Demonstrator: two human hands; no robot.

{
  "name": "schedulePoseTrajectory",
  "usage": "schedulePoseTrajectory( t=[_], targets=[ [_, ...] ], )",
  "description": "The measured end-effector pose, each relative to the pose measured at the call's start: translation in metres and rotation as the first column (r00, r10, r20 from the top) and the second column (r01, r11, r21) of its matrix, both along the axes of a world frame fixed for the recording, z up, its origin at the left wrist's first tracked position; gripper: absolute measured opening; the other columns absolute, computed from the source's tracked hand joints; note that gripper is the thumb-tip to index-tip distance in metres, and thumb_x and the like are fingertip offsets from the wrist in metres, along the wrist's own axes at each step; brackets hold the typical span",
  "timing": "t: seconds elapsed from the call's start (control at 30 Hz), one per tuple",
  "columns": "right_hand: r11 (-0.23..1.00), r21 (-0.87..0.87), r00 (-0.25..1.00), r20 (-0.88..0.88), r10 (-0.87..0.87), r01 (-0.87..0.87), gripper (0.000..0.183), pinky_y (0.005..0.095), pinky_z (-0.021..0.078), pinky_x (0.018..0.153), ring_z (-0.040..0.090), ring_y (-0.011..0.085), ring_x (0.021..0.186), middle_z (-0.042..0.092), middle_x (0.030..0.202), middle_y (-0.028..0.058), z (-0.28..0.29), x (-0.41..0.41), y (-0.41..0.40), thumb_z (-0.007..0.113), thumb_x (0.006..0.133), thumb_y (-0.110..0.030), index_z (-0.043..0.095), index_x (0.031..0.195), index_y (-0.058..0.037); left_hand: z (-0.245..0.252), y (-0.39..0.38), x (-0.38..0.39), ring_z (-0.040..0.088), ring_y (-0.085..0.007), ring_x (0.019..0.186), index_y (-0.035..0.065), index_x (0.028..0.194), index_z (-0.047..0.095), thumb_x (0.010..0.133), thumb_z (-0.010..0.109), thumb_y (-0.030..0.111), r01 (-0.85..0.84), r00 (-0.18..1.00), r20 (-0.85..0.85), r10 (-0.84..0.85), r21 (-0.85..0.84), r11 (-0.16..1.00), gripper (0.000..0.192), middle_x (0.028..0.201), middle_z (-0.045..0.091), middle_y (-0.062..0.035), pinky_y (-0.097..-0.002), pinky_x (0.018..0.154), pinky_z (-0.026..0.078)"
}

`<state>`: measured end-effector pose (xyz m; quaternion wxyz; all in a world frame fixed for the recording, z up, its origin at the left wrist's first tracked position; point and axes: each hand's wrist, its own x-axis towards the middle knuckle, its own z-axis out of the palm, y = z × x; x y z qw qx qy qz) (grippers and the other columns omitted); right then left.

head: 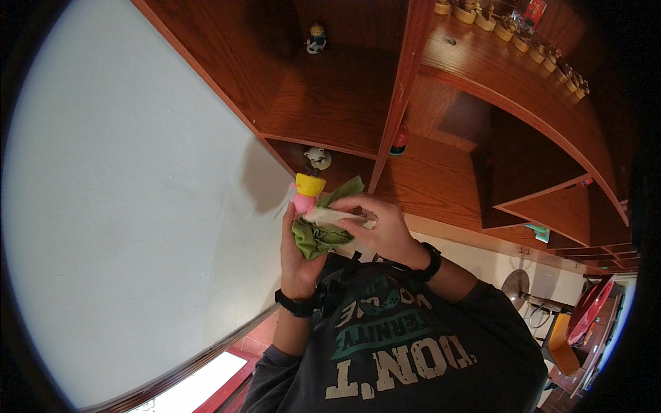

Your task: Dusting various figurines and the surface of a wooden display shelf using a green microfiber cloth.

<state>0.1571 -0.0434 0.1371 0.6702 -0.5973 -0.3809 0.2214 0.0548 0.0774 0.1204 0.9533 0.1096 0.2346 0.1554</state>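
My left hand (299, 263) is palm up with its thumb along a small toy figure. This toy figure (304, 203) has a round pink part and a yellow cup-shaped part, with dark pieces at its far end. A crumpled green cloth (315, 240) lies in the same hand, under and beside the toy. My right hand (379, 224) pinches a thin white piece (328, 216) between thumb and fingers, close against the toy and over the cloth. Blur hides what the white piece is and whether it joins the toy.
Ahead stands a wooden shelf unit (330, 113) with a curved divider. It holds a small figurine (316, 38), a white animal figurine (317, 157), a red round object (399, 139) and a row of small woven-looking ornaments (503, 28). A white wall (129, 206) rises close on the left.
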Motion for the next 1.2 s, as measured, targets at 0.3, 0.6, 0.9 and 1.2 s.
schedulePoseTrajectory(
  t=[0.3, 0.6, 0.9, 1.2],
  targets=[
    [0.985, -0.068, 0.805, 0.587, -0.087, 0.157, 0.038, 0.0398, 0.0455, 0.084, 0.056, 0.0289, 0.092, 0.06, 0.099, 0.013, -0.013, -0.001, 0.0, 0.06, 0.081, -0.006, 0.056, 0.118, -0.0057, -0.007, -0.001, 0.0, 0.056, -0.0214, 0.105, 0.009, 0.12, 0.052, 0.094, 0.045, 0.039, 0.005, 1.0, 0.003, -0.004, -0.029, 1.0, 0.041, 0.113, 0.059, -0.0071, -0.0378, 0.092, 0.045],
    [0.988, -0.109, 0.883, 0.468, -0.044, 0.107, 0.03, 0.0351, 0.0485, 0.075, 0.059, 0.0251, 0.081, 0.062, 0.094, 0.011, -0.006, 0.007, 0.022, 0.059, 0.081, -0.003, 0.06, 0.111, -0.0032, -0.014, 0.015, 0.0, 0.053, -0.0237, 0.11, 0.0088, 0.124, 0.048, 0.094, 0.042, 0.037, 0.001, 0.999, 0.037, 0.0, -0.033, 0.999, 0.042, 0.12, 0.056, -0.0095, -0.0398, 0.097, 0.042],
    [0.962, -0.009, 0.669, -0.717, -0.196, 0.273, 0.042, 0.0306, 0.0505, 0.063, 0.06, 0.0196, 0.074, 0.058, 0.092, 0.0167, 0.013, 0.094, 0.167, 0.059, 0.075, -0.003, 0.046, 0.114, 0.0033, -0.016, 0.056, -0.03, 0.049, -0.0265, 0.116, 0.0057, 0.126, 0.044, 0.094, 0.044, 0.036, -0.161, 0.986, 0.05, 0.162, -0.028, 0.987, 0.044, 0.125, 0.052, -0.0134, -0.042, 0.101, 0.038],
    [0.606, -0.568, 0.811, 0.212, -0.546, 0.557, 0.013, 0.0396, 0.0502, 0.056, 0.059, 0.0259, 0.07, 0.058, 0.073, 0.0129, -0.007, 0.163, 0.27, 0.058, 0.081, -0.006, 0.059, 0.071, 0.0026, -0.025, 0.093, -0.053, 0.052, -0.0275, 0.112, 0.0062, 0.124, 0.045, 0.094, 0.044, 0.039, -0.293, 0.955, -0.028, 0.295, 0.06, 0.954, 0.044, 0.122, 0.054, -0.0135, -0.0429, 0.098, 0.041]
  ],
)
